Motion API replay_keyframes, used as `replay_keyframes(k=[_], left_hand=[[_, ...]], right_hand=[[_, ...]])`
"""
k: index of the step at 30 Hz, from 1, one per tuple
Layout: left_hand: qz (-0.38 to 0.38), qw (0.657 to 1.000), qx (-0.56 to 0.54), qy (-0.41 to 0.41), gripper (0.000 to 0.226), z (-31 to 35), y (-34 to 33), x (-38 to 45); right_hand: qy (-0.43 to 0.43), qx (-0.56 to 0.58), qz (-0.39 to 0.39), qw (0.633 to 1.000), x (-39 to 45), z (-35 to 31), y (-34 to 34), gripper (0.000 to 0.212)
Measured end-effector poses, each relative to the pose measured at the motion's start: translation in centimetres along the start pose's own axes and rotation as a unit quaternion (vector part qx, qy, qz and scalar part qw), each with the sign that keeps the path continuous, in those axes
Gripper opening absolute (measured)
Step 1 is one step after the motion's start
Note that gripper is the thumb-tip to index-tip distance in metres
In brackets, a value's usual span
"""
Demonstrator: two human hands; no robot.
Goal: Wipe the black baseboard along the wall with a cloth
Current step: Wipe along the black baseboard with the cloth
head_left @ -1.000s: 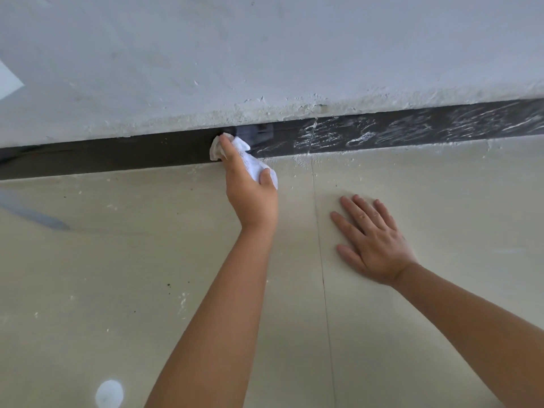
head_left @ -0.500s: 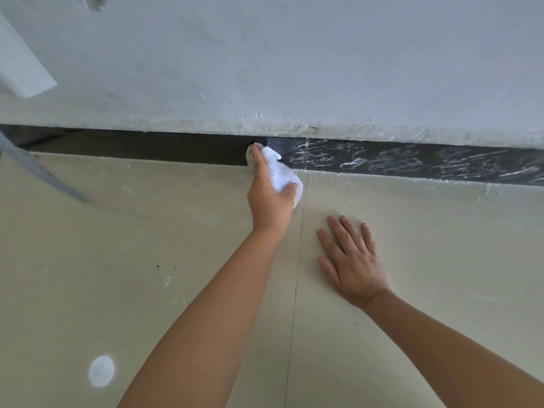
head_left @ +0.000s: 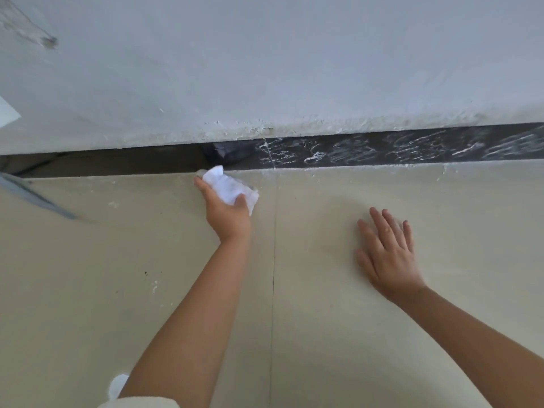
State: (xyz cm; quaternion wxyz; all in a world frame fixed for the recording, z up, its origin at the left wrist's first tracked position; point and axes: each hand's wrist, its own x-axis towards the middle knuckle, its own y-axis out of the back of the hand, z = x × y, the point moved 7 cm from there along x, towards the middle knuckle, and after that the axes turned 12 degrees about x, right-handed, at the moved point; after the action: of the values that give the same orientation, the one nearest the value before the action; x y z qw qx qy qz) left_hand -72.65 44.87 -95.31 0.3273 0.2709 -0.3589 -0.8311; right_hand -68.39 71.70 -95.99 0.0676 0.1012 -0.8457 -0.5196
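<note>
Wiping in progress: our left hand (head_left: pixel 228 214) clutches the white cloth (head_left: pixel 231 188) just below the black baseboard (head_left: pixel 382 148); right hand (head_left: pixel 388 254) spread flat, empty. Next, we judge: press onto streaked right stretch.

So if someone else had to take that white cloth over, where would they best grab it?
Probably the free bunched end of the white cloth that sticks out past the left hand toward the black baseboard. Come from above on the wall side: the near part is wrapped in the fingers and thumb, so only that wadded end is open to a grip.
</note>
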Motion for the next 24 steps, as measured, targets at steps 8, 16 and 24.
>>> replay_keyframes(k=[8, 16, 24], left_hand=[[-0.039, 0.99, -0.06, -0.119, 0.075, 7.5, -3.5, -4.7], [-0.1, 0.961, 0.013, -0.258, 0.078, 8.7, -4.5, -8.2], [0.013, 0.996, 0.0, -0.09, 0.078, 3.5, 1.0, -2.6]], right_hand=[[-0.028, -0.051, -0.056, 0.997, -0.3, 0.0, -1.2, 0.052], [-0.023, -0.053, -0.032, 0.998, -0.2, 0.1, -0.7, 0.052], [-0.027, -0.076, -0.062, 0.995, -0.2, 0.0, -0.9, 0.052]])
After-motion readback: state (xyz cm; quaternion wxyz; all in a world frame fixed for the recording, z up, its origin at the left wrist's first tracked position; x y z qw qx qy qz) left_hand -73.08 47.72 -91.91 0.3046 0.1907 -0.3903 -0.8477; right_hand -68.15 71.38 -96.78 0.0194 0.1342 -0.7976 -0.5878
